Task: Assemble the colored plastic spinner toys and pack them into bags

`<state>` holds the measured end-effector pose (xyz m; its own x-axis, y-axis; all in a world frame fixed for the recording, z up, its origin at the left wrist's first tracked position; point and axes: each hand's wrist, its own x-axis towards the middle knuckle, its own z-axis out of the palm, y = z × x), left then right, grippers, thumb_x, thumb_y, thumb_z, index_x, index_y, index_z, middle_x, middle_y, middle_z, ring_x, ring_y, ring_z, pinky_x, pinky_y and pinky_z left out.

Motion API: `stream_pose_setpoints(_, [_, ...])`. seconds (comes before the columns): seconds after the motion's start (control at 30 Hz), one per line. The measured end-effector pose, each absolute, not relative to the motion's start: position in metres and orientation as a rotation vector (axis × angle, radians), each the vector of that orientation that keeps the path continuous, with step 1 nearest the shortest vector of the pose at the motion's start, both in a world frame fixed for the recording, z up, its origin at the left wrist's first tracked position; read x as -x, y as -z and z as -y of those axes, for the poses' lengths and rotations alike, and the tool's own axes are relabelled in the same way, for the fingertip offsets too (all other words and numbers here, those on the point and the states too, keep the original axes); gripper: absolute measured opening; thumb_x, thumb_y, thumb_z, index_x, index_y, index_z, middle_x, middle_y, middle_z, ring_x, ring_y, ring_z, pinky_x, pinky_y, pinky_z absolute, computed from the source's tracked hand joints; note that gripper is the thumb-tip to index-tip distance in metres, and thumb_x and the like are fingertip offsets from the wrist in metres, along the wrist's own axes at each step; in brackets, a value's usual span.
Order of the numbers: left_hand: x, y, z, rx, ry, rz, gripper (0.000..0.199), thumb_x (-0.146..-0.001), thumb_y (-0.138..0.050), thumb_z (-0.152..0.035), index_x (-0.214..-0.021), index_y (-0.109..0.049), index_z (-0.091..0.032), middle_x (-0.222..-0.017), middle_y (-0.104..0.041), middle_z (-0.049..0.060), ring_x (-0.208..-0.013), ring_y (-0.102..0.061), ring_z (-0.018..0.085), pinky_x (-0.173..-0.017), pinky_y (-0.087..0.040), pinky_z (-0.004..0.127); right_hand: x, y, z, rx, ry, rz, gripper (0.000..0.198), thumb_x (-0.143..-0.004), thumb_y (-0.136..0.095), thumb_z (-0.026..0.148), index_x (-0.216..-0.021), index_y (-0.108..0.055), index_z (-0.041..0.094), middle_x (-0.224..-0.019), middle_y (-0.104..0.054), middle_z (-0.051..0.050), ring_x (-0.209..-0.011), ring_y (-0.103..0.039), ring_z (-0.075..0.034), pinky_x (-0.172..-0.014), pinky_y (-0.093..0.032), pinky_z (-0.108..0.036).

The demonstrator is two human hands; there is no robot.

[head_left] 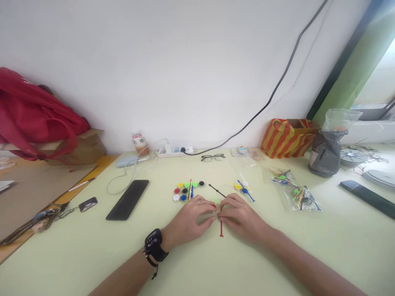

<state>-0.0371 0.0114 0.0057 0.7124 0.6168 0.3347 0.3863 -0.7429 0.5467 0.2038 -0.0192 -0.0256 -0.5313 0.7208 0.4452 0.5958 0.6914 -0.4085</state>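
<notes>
My left hand (194, 218) is closed in a pinch on a small round piece, red and clear, mostly hidden by the fingers. Close beside it, my right hand (242, 216) pinches a red plastic arrow (221, 229), whose tail points toward me. A black arrow (217, 190) lies just beyond the fingertips, near a bit of bright green. Left of that are several small discs, among them a black disc (201, 183) and a white disc (176, 198), with a few coloured arrows over them. Behind my right hand, a blue arrow (247, 192) lies by a yellow disc (237, 187).
Bagged spinner parts (300, 197) lie to the right, near a striped bag (288, 137) and a long dark case (367, 199). To the left are a black phone (127, 200) and keys (46, 216). Glasses (212, 157), a power strip (175, 151) and a bottle (140, 144) line the wall.
</notes>
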Motion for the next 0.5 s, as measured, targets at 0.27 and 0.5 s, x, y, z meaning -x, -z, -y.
stream_pose_setpoints(0.27, [0.035,-0.006,-0.007,-2.457,-0.657,-0.766,0.041,-0.092,-0.072,-0.03,-0.132,-0.063,-0.029,-0.133,-0.069,0.002,-0.125,-0.056,0.024,-0.11,-0.048,0.041,-0.204,0.024,0.018,1.06,-0.319,2.286,0.011,-0.099,-0.059,0.019,-0.098,-0.069,0.022,-0.1,-0.072,-0.007,-0.1,-0.062,-0.024,-0.089,-0.052,-0.042])
stream_pose_setpoints(0.5, [0.035,-0.002,-0.007,-2.533,-0.617,-0.804,0.052,-0.09,-0.073,-0.028,-0.14,-0.06,-0.032,-0.141,-0.062,0.005,-0.131,-0.053,0.027,-0.114,-0.045,0.045,-0.209,0.012,0.024,1.144,-0.483,2.182,0.018,-0.102,-0.053,0.026,-0.112,-0.068,0.023,-0.107,-0.073,-0.009,-0.101,-0.066,-0.025,-0.09,-0.054,-0.042])
